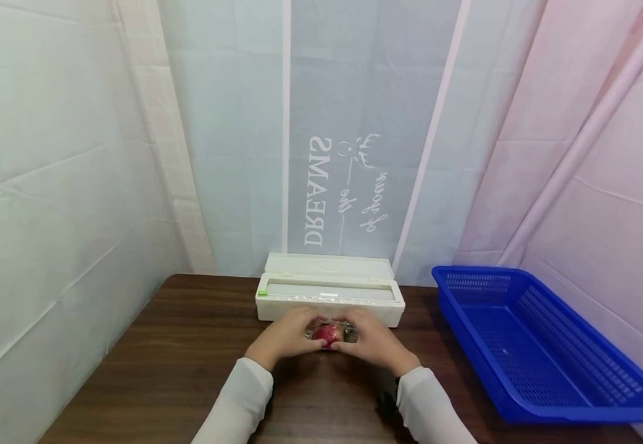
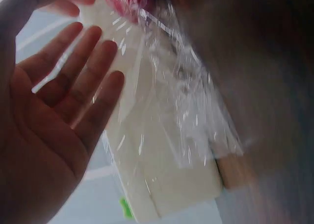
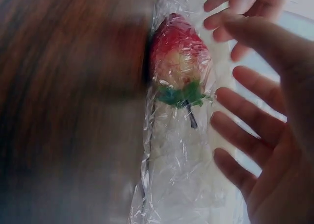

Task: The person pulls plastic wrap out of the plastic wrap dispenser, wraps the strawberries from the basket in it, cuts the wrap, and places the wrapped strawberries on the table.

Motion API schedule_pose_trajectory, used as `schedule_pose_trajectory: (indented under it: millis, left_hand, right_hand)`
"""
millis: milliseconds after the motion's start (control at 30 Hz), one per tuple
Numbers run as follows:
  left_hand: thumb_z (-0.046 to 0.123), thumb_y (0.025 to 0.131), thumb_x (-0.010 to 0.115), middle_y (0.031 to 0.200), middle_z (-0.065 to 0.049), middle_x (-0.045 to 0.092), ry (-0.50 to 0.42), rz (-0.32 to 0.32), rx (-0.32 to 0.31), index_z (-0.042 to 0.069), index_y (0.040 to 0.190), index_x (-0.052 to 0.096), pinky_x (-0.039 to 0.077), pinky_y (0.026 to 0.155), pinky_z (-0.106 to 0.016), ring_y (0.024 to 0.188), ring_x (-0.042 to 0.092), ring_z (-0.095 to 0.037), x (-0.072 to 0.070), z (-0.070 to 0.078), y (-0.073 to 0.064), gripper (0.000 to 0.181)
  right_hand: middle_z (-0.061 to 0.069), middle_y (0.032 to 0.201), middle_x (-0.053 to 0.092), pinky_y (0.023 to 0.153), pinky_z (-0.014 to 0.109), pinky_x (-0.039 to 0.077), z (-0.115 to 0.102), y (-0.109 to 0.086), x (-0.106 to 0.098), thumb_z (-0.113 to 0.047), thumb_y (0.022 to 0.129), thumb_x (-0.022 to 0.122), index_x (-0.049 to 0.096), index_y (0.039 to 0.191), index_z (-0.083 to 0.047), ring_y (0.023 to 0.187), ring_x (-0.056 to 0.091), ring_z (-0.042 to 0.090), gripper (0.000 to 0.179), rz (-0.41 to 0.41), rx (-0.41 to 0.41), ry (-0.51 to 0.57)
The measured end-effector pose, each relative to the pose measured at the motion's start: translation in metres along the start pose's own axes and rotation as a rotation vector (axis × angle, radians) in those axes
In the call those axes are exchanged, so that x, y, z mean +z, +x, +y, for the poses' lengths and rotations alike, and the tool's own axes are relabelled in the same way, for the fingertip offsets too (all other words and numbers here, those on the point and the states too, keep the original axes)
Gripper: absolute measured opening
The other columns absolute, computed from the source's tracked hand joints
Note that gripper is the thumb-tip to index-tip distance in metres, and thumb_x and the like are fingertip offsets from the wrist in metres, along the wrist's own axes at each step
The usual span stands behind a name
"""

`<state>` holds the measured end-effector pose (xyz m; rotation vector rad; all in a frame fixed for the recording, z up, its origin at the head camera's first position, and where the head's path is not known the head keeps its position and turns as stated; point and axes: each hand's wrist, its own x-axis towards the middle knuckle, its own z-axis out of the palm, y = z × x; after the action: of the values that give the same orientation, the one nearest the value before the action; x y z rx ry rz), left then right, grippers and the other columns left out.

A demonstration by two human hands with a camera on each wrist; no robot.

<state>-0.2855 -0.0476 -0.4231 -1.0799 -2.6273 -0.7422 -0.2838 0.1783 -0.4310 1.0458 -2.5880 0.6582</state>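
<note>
A red strawberry [image 1: 328, 335] with green leaves and a dark stem lies under clear cling film [image 3: 181, 160], seen closely in the right wrist view. My left hand [image 1: 290, 333] is at its left side and my right hand [image 1: 374, 340] at its right, thumbs on the near side. In the left wrist view the fingers [image 2: 100, 99] are loosely extended beside the crinkled film. The right wrist view has fingers [image 3: 245, 104] spread and slightly bent, apart from the fruit. Behind both hands stands a white cling film dispenser [image 1: 277, 306], its lid raised.
A green slider [image 1: 263, 293] sits at the dispenser's left end. To the right, a blue plastic basket [image 1: 499, 385] with slotted walls rests on the dark wooden table [image 1: 188, 357]. Printed fabric curtains [image 1: 238, 135] surround the table's back and sides.
</note>
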Motion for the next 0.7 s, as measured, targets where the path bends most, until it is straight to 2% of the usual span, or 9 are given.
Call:
schedule_pose_trajectory:
  millis: [133,300,433,567,700]
  left_hand:
    - [0.028,0.075,0.075,0.114,-0.003,0.063,0.044,-0.033,-0.061,0.012,0.117,0.061,0.048,0.092,-0.036,0.105,0.052,-0.012,0.004,0.003,0.0,0.047]
    - [0.029,0.079,0.073,0.114,-0.001,0.061,0.047,-0.098,-0.145,0.014,0.115,0.062,0.05,0.089,-0.035,0.104,0.052,-0.011,0.006,0.006,-0.003,0.042]
    - [0.027,0.079,0.073,0.11,-0.001,0.062,0.01,-0.145,-0.156,0.013,0.113,0.063,0.051,0.086,-0.034,0.098,0.054,-0.012,0.005,0.006,-0.005,0.038]
    - [0.022,0.079,0.074,0.103,0.0,0.064,-0.062,-0.188,-0.15,0.013,0.11,0.064,0.052,0.081,-0.032,0.09,0.057,-0.013,0.002,0.006,-0.005,0.034]
    - [0.021,0.078,0.075,0.097,0.001,0.065,-0.12,-0.222,-0.171,0.014,0.107,0.065,0.053,0.076,-0.03,0.085,0.059,-0.012,-0.002,0.007,-0.006,0.031]
  right_hand:
    - [-0.003,0.115,0.062,0.091,0.041,0.047,0.0,-0.003,0.003,-0.041,0.077,0.073,0.06,0.119,-0.018,0.108,0.05,0.012,0.049,-0.024,0.017,-0.034]
    - [0.001,0.121,0.06,0.095,0.046,0.044,-0.001,-0.009,0.008,-0.039,0.081,0.07,0.058,0.123,-0.016,0.114,0.048,0.018,0.05,-0.063,0.018,-0.057]
    - [0.001,0.123,0.059,0.094,0.048,0.044,-0.004,-0.011,0.008,-0.038,0.082,0.07,0.057,0.124,-0.018,0.115,0.047,0.018,0.049,-0.076,0.031,-0.034]
    - [-0.004,0.117,0.06,0.09,0.044,0.047,-0.006,-0.011,0.007,-0.037,0.079,0.073,0.059,0.118,-0.021,0.109,0.049,0.014,0.044,-0.085,0.043,-0.024]
    - [-0.007,0.112,0.059,0.088,0.04,0.048,-0.007,-0.011,0.005,-0.036,0.078,0.074,0.058,0.114,-0.022,0.105,0.05,0.011,0.042,-0.116,0.041,-0.01]
